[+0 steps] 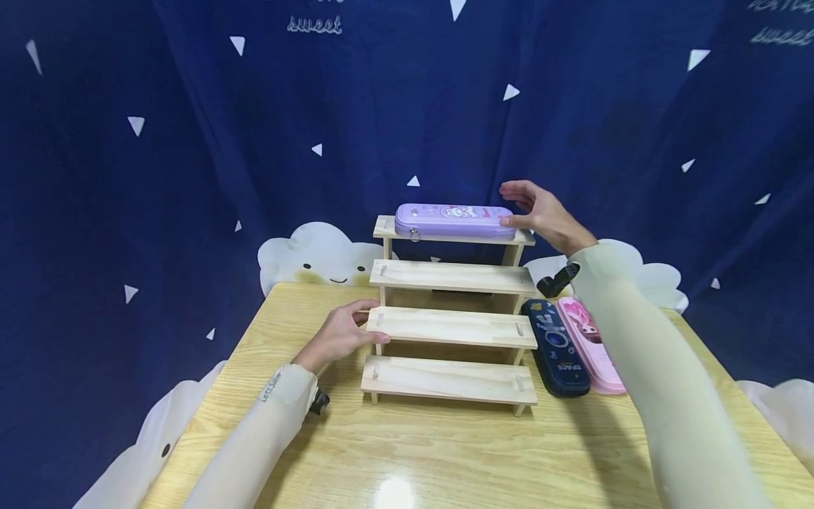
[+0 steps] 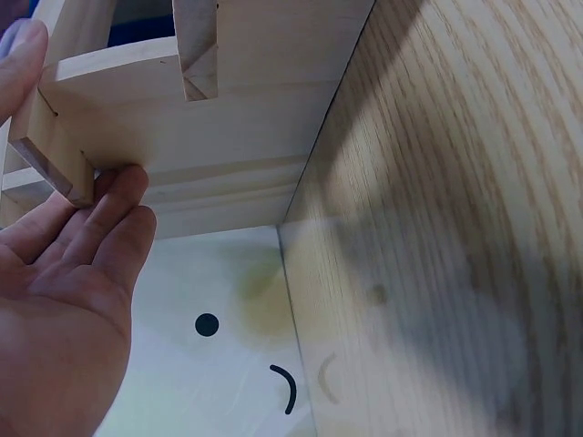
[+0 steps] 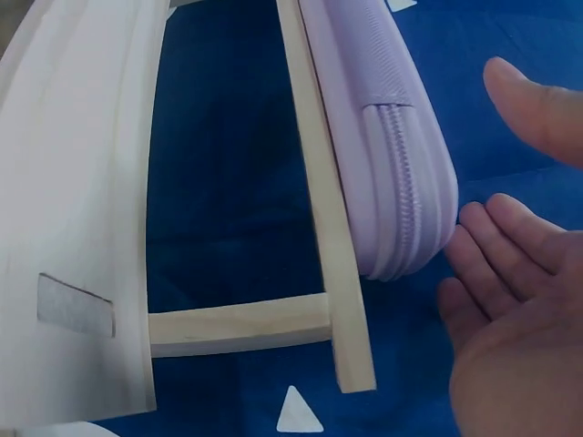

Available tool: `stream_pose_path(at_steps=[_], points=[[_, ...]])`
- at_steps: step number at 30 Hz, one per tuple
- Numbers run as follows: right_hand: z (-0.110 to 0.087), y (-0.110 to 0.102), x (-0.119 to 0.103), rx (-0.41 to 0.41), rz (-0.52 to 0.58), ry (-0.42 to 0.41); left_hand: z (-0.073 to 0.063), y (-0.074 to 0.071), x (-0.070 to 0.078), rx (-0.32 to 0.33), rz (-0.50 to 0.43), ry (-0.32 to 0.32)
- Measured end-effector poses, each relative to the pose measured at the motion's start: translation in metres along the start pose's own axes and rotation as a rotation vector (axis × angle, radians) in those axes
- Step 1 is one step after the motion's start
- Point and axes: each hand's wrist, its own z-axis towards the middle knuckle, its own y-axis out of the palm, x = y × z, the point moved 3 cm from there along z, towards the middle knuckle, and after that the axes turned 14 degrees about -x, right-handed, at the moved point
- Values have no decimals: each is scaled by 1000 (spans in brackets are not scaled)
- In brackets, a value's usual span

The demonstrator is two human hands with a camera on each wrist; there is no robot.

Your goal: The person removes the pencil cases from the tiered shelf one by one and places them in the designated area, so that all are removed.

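A purple zip pencil case point(image 1: 454, 220) lies lengthwise on the top tier of a four-tier wooden stand point(image 1: 450, 382). At the case's right end is my right hand point(image 1: 540, 214), its thumb spread away from the fingers. In the right wrist view the fingertips of that hand point(image 3: 519, 300) are right beside the purple case point(image 3: 401, 155), fingers loosely extended. My left hand point(image 1: 340, 331) holds the left end of the second tier from the bottom. From the left wrist view, the fingers of this hand point(image 2: 73, 282) reach under the board's end point(image 2: 50, 146), with the thumb above.
Right of the stand, a navy pencil case point(image 1: 556, 350) marked SPACE lies on the wood-grain table point(image 1: 331, 459) next to a pink pencil case point(image 1: 591, 346), which my right sleeve partly covers. A dark blue curtain point(image 1: 356, 92) with white triangles and clouds hangs behind.
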Motion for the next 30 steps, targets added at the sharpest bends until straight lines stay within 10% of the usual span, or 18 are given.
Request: stream_pose_path(at_steps=[30], points=[[20,18,14,-131,56,148,0,1,1,11,17,-4]])
